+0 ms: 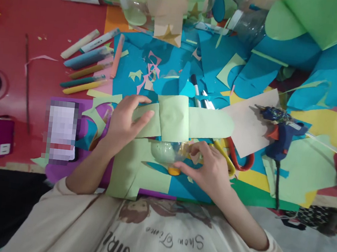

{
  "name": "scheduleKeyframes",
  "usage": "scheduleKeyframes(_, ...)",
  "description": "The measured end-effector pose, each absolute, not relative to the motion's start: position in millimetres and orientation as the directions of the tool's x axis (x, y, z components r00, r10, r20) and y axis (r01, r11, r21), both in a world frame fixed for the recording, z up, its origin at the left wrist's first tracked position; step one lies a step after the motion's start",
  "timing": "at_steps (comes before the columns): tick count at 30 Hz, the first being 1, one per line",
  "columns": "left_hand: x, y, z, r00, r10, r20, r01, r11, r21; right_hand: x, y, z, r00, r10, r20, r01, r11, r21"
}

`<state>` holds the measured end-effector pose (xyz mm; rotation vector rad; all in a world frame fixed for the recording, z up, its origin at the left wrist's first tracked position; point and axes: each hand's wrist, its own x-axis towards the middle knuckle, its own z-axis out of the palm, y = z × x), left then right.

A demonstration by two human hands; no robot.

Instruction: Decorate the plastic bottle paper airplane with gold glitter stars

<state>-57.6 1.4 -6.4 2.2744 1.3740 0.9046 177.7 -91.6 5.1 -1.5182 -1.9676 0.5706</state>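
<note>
In the middle lies a clear plastic bottle (165, 151) with an orange cap (174, 170) toward me. Pale green paper (173, 118) wraps its body. Rounded green paper strips stick out on both sides, the right one (211, 123) in full view. Blue paper pieces (175, 86) show at its far end. My left hand (124, 119) rests over the left strip, thumb and fingers apart. My right hand (209, 164) is at the bottle's neck end, thumb by the cap and fingers curled against the side; its grip is partly hidden.
A blue glue gun (281, 140) lies at right, beside red-handled scissors (244, 160). Several markers (88, 57) lie upper left, a phone (62, 129) at left. Paper scraps (152, 68) and blue sheets (252, 74) cover the table. Decorated bottles (169, 6) stand at the back.
</note>
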Motion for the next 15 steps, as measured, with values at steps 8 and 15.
scheduleKeyframes(8, -57, 7, -22, 0.219, 0.961, 0.169, 0.486, -0.258, 0.835, 190, -76, 8, -0.163, 0.987, 0.002, 0.675, 0.114, -0.729)
scheduleKeyframes(15, -59, 12, -34, 0.108, 0.961, 0.254, 0.370, -0.276, 0.887, 228, -3, 20, -0.226, 0.973, -0.041, 0.553, 0.093, -0.828)
